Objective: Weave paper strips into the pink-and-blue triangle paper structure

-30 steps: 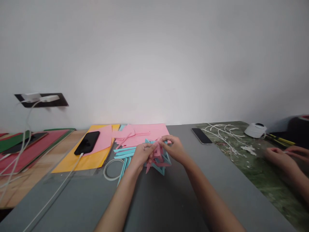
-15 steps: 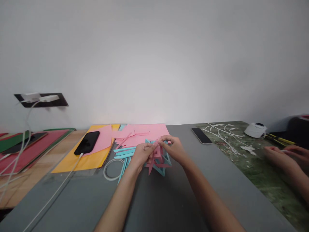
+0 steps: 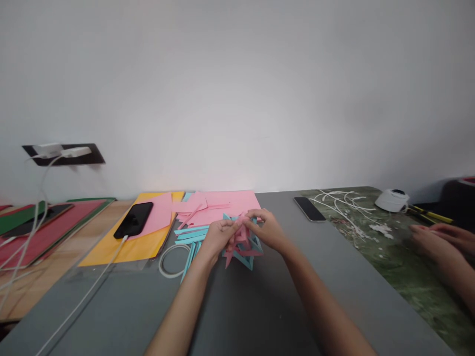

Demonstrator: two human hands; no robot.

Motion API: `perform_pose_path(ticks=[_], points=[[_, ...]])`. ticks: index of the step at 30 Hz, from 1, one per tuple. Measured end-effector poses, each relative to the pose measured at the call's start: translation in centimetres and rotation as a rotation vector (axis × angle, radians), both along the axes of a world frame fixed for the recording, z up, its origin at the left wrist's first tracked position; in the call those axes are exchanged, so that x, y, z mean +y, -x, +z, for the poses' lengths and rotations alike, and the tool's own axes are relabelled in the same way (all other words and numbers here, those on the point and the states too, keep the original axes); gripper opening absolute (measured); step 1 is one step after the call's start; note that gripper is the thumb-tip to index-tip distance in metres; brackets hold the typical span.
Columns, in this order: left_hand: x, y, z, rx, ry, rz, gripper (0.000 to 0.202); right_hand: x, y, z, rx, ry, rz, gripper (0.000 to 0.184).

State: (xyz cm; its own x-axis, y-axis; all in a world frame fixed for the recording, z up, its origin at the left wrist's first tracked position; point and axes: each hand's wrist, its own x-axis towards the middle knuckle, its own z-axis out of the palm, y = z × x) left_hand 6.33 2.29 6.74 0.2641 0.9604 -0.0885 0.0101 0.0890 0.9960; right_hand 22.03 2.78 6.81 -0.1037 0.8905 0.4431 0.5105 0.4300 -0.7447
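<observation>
Between my hands is a pink and blue folded-paper star (image 3: 244,247), its points sticking out below my fingers. My left hand (image 3: 221,238) pinches its pink upper part from the left. From the right, my right hand (image 3: 267,228) closes thumb and fingers on the same pink part near the top. The fingertips almost meet, and they hide some of the folds. Left of the star lie several blue paper strips (image 3: 192,235), partly behind my left hand. Pink paper sheets (image 3: 230,198) with a few pink strips on them lie beyond it against the wall.
A white ring-shaped roll (image 3: 162,264) lies left of my left forearm. A black phone (image 3: 134,220) on a yellow envelope (image 3: 107,249) has a white cable across the grey table (image 3: 122,306). Another phone (image 3: 309,209) lies right, near white cords (image 3: 345,200). Another person's hands (image 3: 438,242) are at far right.
The star has turned very slightly in my fingers, its lower pink point shifting left. My hands keep nearly the same pinch. The other person's hands at the right moved a little.
</observation>
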Motion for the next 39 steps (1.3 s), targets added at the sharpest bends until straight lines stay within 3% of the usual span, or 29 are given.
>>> perform_pose_path(ticks=[5, 8, 12, 17, 29, 35, 39], points=[[-0.3, 0.1, 0.7, 0.105, -0.013, 0.014, 0.044, 0.0, 0.2, -0.1, -0.016, 0.025, -0.030, 0.015], [-0.6, -0.2, 1.1, 0.198, -0.072, 0.123, 0.045, 0.2, 0.3, -0.2, 0.014, -0.002, -0.095, 0.015], [-0.8, -0.5, 1.1, 0.314, -0.369, 0.353, 0.035, 0.3, 0.5, -0.5, 0.052, -0.040, -0.116, 0.015], [-1.0, -0.8, 0.9, 0.545, -0.626, 0.396, 0.022, 0.2, 1.1, -0.7, 0.101, -0.044, -0.117, 0.018], [-1.0, -0.9, 0.7, 0.577, -0.649, 0.407, 0.022, 0.3, 1.4, -1.1, 0.135, -0.049, -0.096, 0.022], [-1.3, -1.0, 1.1, 0.658, -0.658, 0.447, 0.023, 0.1, 1.0, -0.4, 0.171, -0.020, -0.109, 0.017], [-1.1, -0.8, 1.1, 0.632, -0.662, 0.419, 0.022, 0.2, 0.5, -0.4, 0.188, -0.012, -0.044, 0.016]])
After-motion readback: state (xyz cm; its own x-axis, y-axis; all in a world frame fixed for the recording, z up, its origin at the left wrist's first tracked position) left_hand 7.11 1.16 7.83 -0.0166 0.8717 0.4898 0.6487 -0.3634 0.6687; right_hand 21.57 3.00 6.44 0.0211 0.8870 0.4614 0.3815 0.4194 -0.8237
